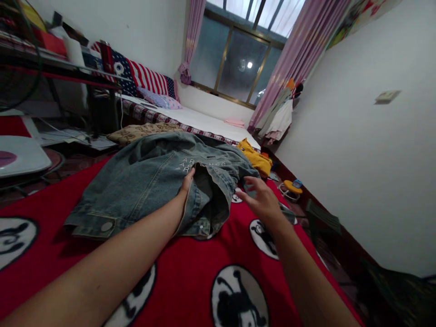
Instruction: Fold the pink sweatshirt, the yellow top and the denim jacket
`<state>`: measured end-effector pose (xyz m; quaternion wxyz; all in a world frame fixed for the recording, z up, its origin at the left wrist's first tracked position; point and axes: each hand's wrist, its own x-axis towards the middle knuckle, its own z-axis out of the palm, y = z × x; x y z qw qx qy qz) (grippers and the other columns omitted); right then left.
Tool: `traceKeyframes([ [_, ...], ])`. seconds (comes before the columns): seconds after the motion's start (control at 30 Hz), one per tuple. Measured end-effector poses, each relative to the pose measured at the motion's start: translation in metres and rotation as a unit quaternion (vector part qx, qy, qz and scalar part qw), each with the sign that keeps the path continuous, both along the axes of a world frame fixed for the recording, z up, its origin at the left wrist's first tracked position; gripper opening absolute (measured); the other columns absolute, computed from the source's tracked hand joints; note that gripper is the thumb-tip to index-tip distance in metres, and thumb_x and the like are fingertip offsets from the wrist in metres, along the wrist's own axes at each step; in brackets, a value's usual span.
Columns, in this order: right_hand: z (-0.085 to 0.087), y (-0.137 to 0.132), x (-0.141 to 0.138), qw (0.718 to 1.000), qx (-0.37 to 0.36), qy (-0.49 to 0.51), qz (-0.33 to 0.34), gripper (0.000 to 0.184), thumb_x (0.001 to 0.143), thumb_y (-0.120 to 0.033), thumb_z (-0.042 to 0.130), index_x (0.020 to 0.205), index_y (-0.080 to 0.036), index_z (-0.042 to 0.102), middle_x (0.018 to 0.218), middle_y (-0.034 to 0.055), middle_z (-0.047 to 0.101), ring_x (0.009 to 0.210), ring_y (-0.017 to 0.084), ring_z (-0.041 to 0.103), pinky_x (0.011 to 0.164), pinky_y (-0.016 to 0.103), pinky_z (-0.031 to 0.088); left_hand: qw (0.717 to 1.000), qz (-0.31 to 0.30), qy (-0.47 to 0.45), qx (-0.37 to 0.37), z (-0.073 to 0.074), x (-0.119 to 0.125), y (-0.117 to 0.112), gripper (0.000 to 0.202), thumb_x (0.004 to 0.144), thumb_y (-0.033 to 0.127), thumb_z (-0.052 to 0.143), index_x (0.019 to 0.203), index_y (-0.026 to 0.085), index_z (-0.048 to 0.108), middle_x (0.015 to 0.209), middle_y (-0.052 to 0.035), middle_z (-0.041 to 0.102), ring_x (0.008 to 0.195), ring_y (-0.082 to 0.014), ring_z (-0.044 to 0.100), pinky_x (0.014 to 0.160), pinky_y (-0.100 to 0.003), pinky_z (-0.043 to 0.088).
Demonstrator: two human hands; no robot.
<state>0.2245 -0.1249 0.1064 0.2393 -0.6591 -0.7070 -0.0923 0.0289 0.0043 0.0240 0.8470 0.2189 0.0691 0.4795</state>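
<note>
A faded denim jacket (143, 181) lies spread on a red blanket (190, 272) printed with round black-and-white cartoon patches. My left hand (187, 181) reaches into the jacket's folded edge, fingers tucked under the denim and pinching it. My right hand (260, 200) hovers just right of the jacket with its fingers spread, holding nothing. A yellow garment (255, 156) lies beyond the jacket near the bed's right edge.
A second bed (204, 120) with a flag-patterned pillow (146, 77) stands under the window (235, 63). A cluttered shelf (51, 54) and a white fan base (20, 154) are at left. Clothes (277, 120) hang by the pink curtain. A white wall (374, 159) runs along the right.
</note>
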Motion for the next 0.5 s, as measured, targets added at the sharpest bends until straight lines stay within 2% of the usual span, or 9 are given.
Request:
traceKeyframes([
  [0.03, -0.005, 0.004, -0.023, 1.000, 0.009, 0.012, 0.028, 0.062, 0.082, -0.052, 0.061, 0.134, -0.020, 0.048, 0.122, 0.0111, 0.059, 0.099, 0.023, 0.062, 0.079, 0.033, 0.050, 1.000, 0.000, 0.005, -0.001, 0.001, 0.000, -0.001, 0.058, 0.088, 0.050, 0.042, 0.128, 0.011, 0.058, 0.111, -0.0117, 0.071, 0.105, -0.0275, 0.066, 0.100, -0.043, 0.046],
  [0.1, -0.016, 0.013, -0.057, 0.999, 0.037, -0.001, 0.034, 0.078, 0.078, -0.051, 0.066, 0.144, -0.022, 0.037, 0.130, 0.0130, 0.054, 0.109, 0.028, 0.058, 0.080, 0.036, 0.050, 1.000, 0.002, 0.020, -0.004, 0.003, -0.001, -0.004, 0.056, 0.090, 0.048, 0.042, 0.127, 0.011, 0.059, 0.109, -0.0118, 0.072, 0.102, -0.0276, 0.067, 0.098, -0.043, 0.048],
  [0.17, -0.023, 0.021, -0.071, 0.999, 0.051, -0.012, 0.004, 0.077, 0.077, -0.042, 0.069, 0.145, -0.022, 0.037, 0.129, 0.0144, 0.053, 0.109, 0.030, 0.058, 0.079, 0.037, 0.049, 0.999, 0.007, 0.040, -0.013, 0.006, -0.002, -0.011, 0.056, 0.089, 0.049, 0.044, 0.126, 0.010, 0.060, 0.107, -0.0118, 0.073, 0.098, -0.0277, 0.068, 0.096, -0.043, 0.050],
  [0.2, -0.024, 0.025, -0.070, 0.999, 0.050, -0.006, -0.009, 0.067, 0.079, -0.035, 0.067, 0.140, -0.021, 0.043, 0.124, 0.0143, 0.056, 0.104, 0.029, 0.060, 0.078, 0.036, 0.049, 0.999, 0.011, 0.050, -0.019, 0.009, -0.002, -0.014, 0.056, 0.088, 0.050, 0.046, 0.126, 0.010, 0.060, 0.106, -0.0119, 0.073, 0.097, -0.0277, 0.069, 0.094, -0.042, 0.051],
  [0.27, -0.021, 0.031, -0.057, 0.998, 0.042, 0.053, -0.010, 0.037, 0.080, -0.025, 0.060, 0.117, -0.017, 0.063, 0.107, 0.0122, 0.064, 0.092, 0.025, 0.063, 0.077, 0.034, 0.048, 0.997, 0.020, 0.069, -0.019, 0.019, -0.003, -0.023, 0.057, 0.086, 0.050, 0.050, 0.126, 0.010, 0.060, 0.105, -0.0122, 0.073, 0.095, -0.0280, 0.069, 0.092, -0.041, 0.052],
  [0.33, -0.015, 0.031, -0.038, 0.977, 0.053, 0.206, 0.014, 0.018, 0.079, -0.026, 0.056, 0.089, -0.016, 0.068, 0.088, 0.0084, 0.067, 0.083, 0.023, 0.064, 0.076, 0.033, 0.048, 0.997, 0.025, 0.071, 0.032, 0.034, -0.004, -0.034, 0.054, 0.086, 0.045, 0.055, 0.129, 0.012, 0.059, 0.109, -0.0115, 0.072, 0.098, -0.0272, 0.069, 0.094, -0.040, 0.051],
  [0.37, -0.013, 0.028, -0.028, 0.946, 0.066, 0.317, 0.028, 0.017, 0.078, -0.028, 0.056, 0.083, -0.017, 0.068, 0.082, 0.0064, 0.068, 0.082, 0.022, 0.064, 0.075, 0.033, 0.049, 0.994, 0.020, 0.065, 0.081, 0.043, -0.004, -0.040, 0.053, 0.085, 0.042, 0.058, 0.131, 0.015, 0.057, 0.113, -0.0106, 0.071, 0.101, -0.0267, 0.068, 0.096, -0.039, 0.050],
  [0.4, -0.012, 0.024, -0.020, 0.895, 0.080, 0.437, 0.038, 0.018, 0.076, -0.031, 0.057, 0.082, -0.018, 0.067, 0.079, 0.0047, 0.068, 0.081, 0.022, 0.064, 0.073, 0.033, 0.051, 0.988, 0.009, 0.059, 0.140, 0.052, -0.004, -0.046, 0.054, 0.085, 0.040, 0.060, 0.134, 0.018, 0.054, 0.117, -0.0098, 0.069, 0.105, -0.0264, 0.066, 0.099, -0.039, 0.047],
  [0.5, -0.028, -0.002, -0.006, 0.697, 0.098, 0.708, 0.052, 0.022, 0.072, -0.031, 0.058, 0.090, -0.023, 0.065, 0.086, 0.0014, 0.071, 0.086, 0.021, 0.066, 0.074, 0.034, 0.055, 0.946, -0.064, 0.068, 0.310, 0.077, 0.001, -0.062, 0.062, 0.085, 0.047, 0.062, 0.141, 0.025, 0.047, 0.131, -0.0110, 0.061, 0.118, -0.0292, 0.059, 0.105, -0.044, 0.040],
])
